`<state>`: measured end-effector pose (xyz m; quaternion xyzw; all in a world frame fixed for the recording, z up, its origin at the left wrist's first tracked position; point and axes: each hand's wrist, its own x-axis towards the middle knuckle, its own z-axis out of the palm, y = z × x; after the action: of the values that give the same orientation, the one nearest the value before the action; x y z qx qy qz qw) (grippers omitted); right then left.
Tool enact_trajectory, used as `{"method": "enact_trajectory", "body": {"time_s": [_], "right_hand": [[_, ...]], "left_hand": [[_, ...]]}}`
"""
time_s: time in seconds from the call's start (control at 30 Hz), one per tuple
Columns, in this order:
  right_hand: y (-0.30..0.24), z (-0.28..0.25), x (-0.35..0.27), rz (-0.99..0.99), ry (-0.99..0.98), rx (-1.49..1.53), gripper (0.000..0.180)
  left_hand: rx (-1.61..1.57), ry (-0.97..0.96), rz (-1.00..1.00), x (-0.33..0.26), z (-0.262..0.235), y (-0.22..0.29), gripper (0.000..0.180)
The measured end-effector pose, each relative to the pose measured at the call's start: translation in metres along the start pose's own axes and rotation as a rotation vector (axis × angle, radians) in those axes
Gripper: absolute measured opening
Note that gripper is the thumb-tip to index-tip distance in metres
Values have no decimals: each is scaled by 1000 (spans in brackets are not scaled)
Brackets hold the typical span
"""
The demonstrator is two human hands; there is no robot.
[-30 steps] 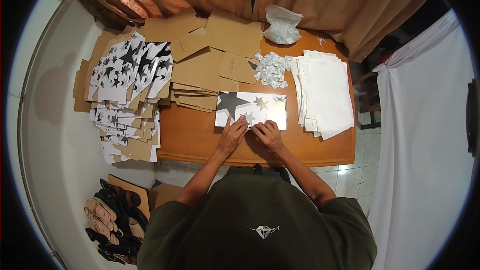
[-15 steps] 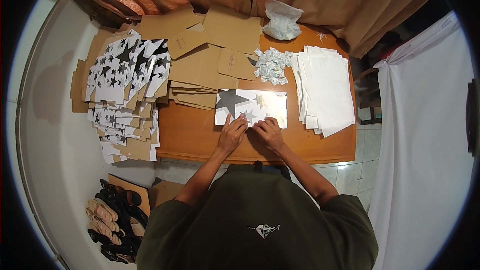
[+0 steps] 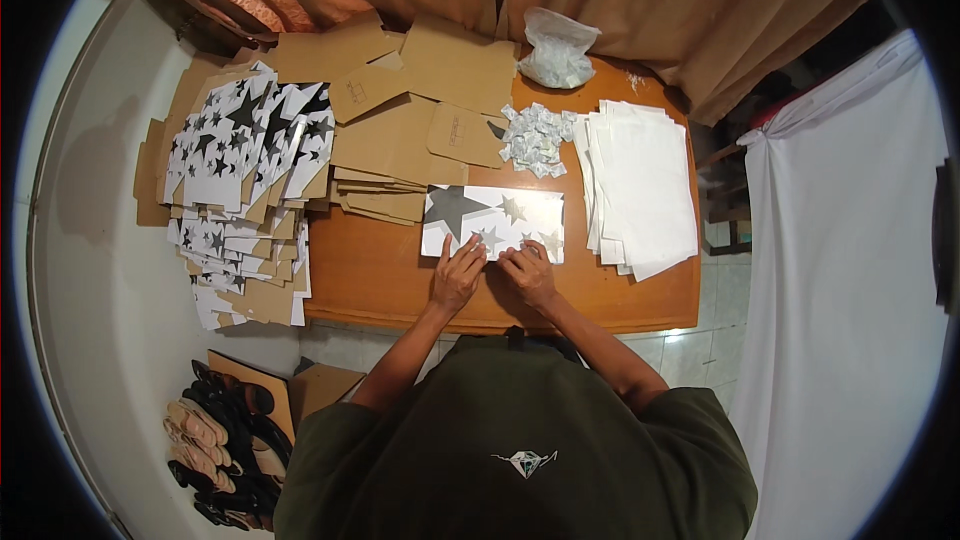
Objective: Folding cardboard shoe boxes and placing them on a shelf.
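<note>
A flat, oblong cardboard box printed with black and silver stars on white lies on the wooden table in front of me. At its front edge, left of the middle, my left hand has fingertips on the top, slightly spread, gripping the edge. Close beside it, my right hand curls its bent fingers over the same edge. The undersides of both hands and the thumbs' exact hold are hidden. Light glares off the box's right part.
Star-printed cardboard pieces are stacked at the left, beside plain brown cardboard. Behind the box lie a heap of small white packets and a plastic bag. White sheets lie right on the table. Shoes stand lower left.
The whole view has shifted slightly, so the table's things appear a little further left. Both hands stay at the box's front edge, with the right fingers slightly nearer the left hand.
</note>
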<state>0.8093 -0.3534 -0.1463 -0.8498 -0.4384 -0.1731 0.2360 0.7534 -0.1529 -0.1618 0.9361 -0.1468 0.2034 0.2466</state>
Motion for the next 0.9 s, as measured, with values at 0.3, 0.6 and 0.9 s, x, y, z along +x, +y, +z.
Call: {"method": "enact_trajectory", "body": {"time_s": [0.3,0.6,0.9], "right_hand": [[25,-51,20,137,-301,301,30],[145,-58,33,368,-205,548,52],[176,-38,27,384,-609,933,55]], "left_hand": [[116,-69,-257,1,-16,51,47],[121,234,-542,1,44,156,96],[-340,549,-1021,46,117,213,111]]}}
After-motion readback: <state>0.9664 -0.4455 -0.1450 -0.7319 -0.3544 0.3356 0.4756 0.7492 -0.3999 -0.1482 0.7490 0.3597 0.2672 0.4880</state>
